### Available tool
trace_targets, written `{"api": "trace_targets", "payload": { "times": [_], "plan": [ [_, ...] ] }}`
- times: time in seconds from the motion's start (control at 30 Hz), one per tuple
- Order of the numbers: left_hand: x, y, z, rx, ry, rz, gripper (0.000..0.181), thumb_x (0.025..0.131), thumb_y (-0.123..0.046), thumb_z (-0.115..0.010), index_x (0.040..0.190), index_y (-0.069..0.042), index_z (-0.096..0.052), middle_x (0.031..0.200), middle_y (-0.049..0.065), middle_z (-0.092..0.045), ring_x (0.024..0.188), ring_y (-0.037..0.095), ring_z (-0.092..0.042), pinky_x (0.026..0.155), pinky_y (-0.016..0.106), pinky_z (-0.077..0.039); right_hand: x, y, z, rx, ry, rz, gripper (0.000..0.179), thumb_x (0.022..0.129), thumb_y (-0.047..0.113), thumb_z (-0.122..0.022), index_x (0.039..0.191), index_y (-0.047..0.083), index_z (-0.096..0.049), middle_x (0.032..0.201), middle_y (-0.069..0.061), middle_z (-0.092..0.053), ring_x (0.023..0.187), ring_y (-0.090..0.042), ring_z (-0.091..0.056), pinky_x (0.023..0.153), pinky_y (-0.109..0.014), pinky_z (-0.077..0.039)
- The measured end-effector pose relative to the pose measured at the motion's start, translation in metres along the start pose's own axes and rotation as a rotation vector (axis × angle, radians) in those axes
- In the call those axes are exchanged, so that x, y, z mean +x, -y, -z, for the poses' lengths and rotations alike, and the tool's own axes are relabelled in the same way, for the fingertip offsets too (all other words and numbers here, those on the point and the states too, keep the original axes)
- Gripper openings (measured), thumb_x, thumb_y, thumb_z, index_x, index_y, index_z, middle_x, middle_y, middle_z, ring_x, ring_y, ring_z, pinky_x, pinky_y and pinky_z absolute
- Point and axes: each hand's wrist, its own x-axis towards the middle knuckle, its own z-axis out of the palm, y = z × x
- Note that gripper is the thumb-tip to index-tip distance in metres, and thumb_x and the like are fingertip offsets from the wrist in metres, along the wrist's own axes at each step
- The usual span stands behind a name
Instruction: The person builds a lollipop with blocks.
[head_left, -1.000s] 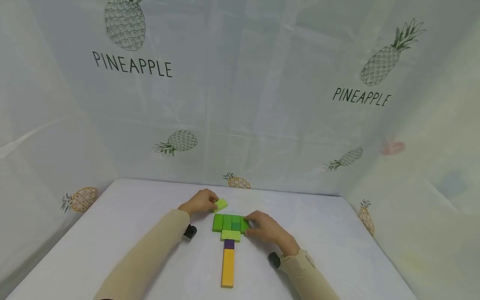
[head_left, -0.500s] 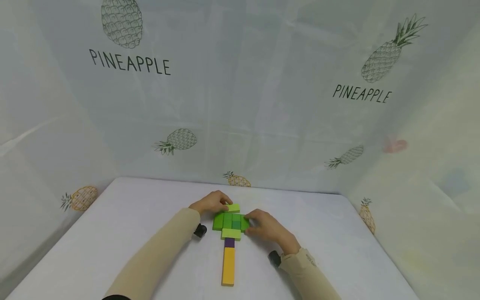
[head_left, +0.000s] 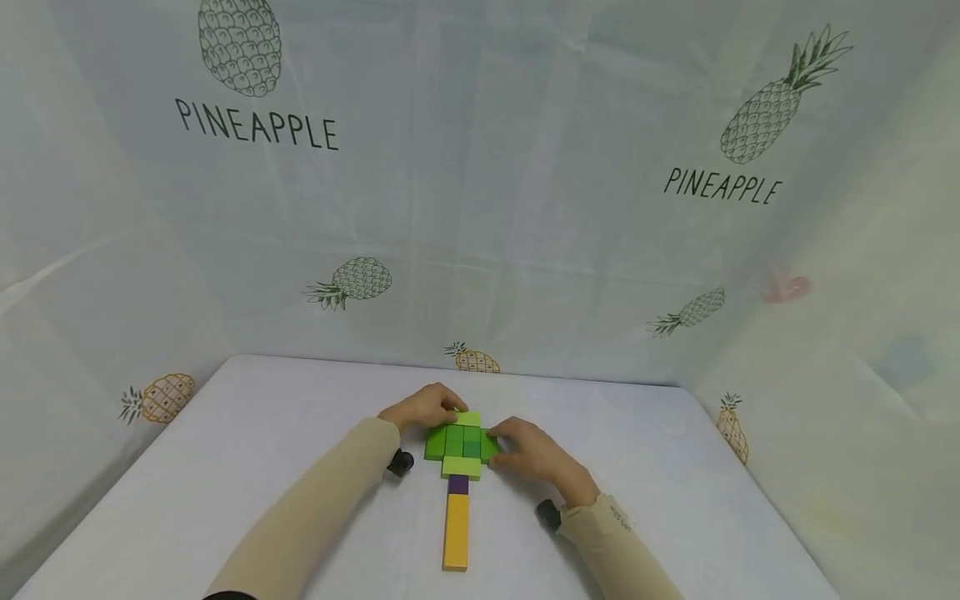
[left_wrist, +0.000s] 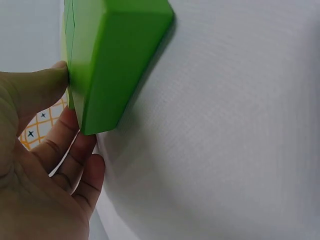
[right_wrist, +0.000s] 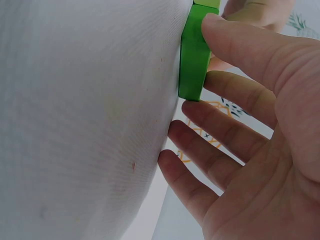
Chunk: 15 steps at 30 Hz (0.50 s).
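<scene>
In the head view, my left hand (head_left: pixel 425 407) pinches a light green block (head_left: pixel 468 418) at its left end, against the far side of a row of green blocks (head_left: pixel 454 442). My right hand (head_left: pixel 536 454) holds the row's right-hand green block (head_left: pixel 489 447), thumb and forefinger at its near and far ends. Its other fingers spread toward the table in the right wrist view. A second light green block (head_left: pixel 461 468) lies on the row's near side, followed by a small purple block (head_left: pixel 458 484) and a long yellow block (head_left: pixel 456 533). The left-hand green block (left_wrist: pixel 110 65) shows large in the left wrist view.
The blocks lie flat on a white-covered table (head_left: pixel 315 383). Behind and beside it hangs a pale curtain (head_left: pixel 525 208) printed with pineapples. Dark wrist cameras sit under both sleeves, close over the table.
My left hand has moved right with the light green block, turned it straight and brought it nearer, up against the green row. My right hand has stayed at the right-hand green block.
</scene>
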Motion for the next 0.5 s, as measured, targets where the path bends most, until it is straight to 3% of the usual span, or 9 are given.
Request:
{"api": "trace_targets", "payload": {
  "times": [0.5],
  "plan": [
    [-0.007, -0.0074, 0.0007, 0.002, 0.003, 0.006, 0.028, 0.09, -0.009, -0.063, 0.115, -0.016, -0.071, 0.111, 0.001, -0.065, 0.102, 0.02, -0.057, 0.092, 0.041, -0.047, -0.0007, 0.0003, -0.0013, 0.002, 0.002, -0.012, 0.046, 0.084, 0.027, -0.073, 0.125, 0.007, -0.061, 0.126, -0.005, -0.06, 0.121, -0.025, -0.051, 0.104, -0.045, -0.039]
  ]
}}
